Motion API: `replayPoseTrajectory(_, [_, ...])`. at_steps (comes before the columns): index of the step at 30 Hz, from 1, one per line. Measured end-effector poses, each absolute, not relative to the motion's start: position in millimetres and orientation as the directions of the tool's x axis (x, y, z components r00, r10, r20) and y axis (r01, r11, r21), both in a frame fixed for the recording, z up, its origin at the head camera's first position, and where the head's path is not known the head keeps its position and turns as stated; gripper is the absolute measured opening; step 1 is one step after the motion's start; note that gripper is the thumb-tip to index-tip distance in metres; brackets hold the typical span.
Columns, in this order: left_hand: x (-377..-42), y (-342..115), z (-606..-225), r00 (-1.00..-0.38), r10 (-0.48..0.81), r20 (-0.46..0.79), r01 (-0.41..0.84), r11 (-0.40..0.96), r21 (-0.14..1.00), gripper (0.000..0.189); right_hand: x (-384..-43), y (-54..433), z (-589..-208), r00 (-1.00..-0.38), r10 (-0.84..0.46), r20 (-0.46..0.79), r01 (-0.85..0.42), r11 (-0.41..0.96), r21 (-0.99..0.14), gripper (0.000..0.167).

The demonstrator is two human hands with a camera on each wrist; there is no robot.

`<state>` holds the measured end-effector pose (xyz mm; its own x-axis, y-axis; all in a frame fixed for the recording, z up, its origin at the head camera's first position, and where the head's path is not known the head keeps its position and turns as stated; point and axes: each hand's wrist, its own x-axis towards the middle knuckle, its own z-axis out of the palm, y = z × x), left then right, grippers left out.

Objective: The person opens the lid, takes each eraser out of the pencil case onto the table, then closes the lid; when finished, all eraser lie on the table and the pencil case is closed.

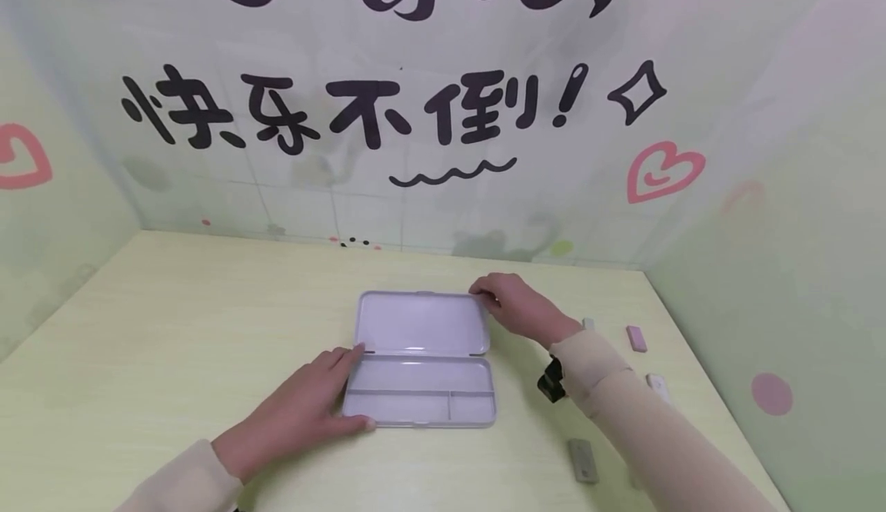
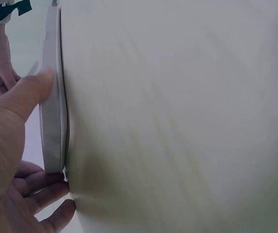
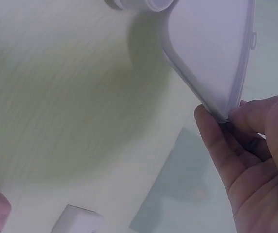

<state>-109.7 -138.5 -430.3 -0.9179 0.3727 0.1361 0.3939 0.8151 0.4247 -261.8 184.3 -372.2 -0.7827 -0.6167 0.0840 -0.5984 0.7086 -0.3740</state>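
A pale lavender pencil case point(image 1: 418, 375) lies on the table with its lid point(image 1: 422, 324) raised at the back. Dividers split its base into compartments, and nothing lies in them. At the left end of the base, my left hand point(image 1: 304, 400) holds the case, thumb on the front wall and fingers along the side. In the left wrist view, the thumb presses the case's front wall point(image 2: 52, 126). My right hand point(image 1: 515, 306) pinches the lid's far right corner between thumb and fingers, which the right wrist view shows close up on the lid point(image 3: 207, 53).
Right of the case lie a grey block point(image 1: 583, 460), a pink block point(image 1: 636, 338) and a white block point(image 1: 657, 387). A small pale block point(image 1: 588, 324) is partly hidden behind the right wrist. Printed wall panels point(image 1: 415, 212) stand along the table's back and sides.
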Motion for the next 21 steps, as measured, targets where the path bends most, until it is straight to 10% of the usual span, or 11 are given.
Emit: replayPoseTrajectory(21, [-101,-136,-431,-0.955,0.267,0.132,0.297,0.813,0.501,0.094,-208,196,-346,-0.725,-0.677,0.126,-0.664,0.638,-0.390,0.032])
